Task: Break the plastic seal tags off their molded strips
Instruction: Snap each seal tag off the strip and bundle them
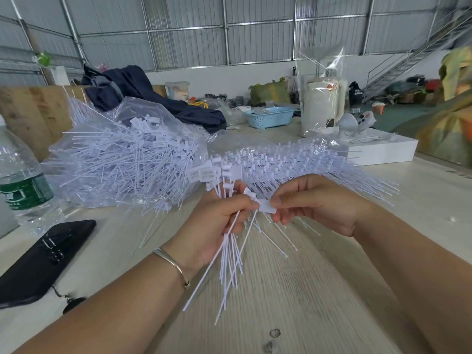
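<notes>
- A pale wooden surface [293, 290] is being used as the work area, with stock being kept within easy reach of the person.
- A clear plastic bag [122, 152], heaped with loose white tags, is being kept at the left rear, seemingly as the collecting place for finished pieces.
- A long row of molded strips [301, 159] is lying across the middle of the surface, just behind both hands, apparently waiting to be broken apart.
- A water bottle [20, 175] and a black phone [43, 259] are being kept aside at the left edge, well apart from the work.
- A bundle of tags [229, 254] is being gripped in the left hand [217, 221], fingers curled round the stems so that the tails are fanning downward and the heads are standing above the fist.
- One seal tag [267, 207] is being pinched at its flat head between thumb and forefinger of the right hand [316, 203], directly between the two hands, probably so that it can be snapped free.
</notes>
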Tool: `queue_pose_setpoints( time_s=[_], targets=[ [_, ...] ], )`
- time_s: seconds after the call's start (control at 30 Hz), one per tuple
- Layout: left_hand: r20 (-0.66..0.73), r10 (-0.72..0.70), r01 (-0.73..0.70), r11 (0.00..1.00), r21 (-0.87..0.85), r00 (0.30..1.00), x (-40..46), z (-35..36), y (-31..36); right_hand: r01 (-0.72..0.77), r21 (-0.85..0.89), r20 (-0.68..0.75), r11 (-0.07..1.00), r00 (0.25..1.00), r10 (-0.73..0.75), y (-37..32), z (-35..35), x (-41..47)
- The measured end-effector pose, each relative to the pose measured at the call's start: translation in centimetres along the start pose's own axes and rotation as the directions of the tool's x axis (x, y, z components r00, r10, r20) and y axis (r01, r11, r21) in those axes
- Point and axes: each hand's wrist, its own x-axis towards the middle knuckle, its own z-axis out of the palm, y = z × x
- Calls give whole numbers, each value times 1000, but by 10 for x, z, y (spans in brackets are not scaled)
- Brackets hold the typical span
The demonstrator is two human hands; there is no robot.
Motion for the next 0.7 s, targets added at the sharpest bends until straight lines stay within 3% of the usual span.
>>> queue_pose_setpoints(
  time_s=[0.23, 0.37, 0.7],
  targets=[
    [-27, -25, 24, 998, -58, 999, 0, 3, -1, 15, 102, -72, 995, 997, -8, 0, -2, 2],
    [-102, -42, 42, 999, -4, 994, 0, 3, -2, 2, 221, 5, 975, 1000, -4, -3, -1, 1],
    [-44, -120, 123, 990, 72, 992, 1, 5, -2, 24, 107, -41, 994, 999, -20, 0, -2, 2]
  ],
)
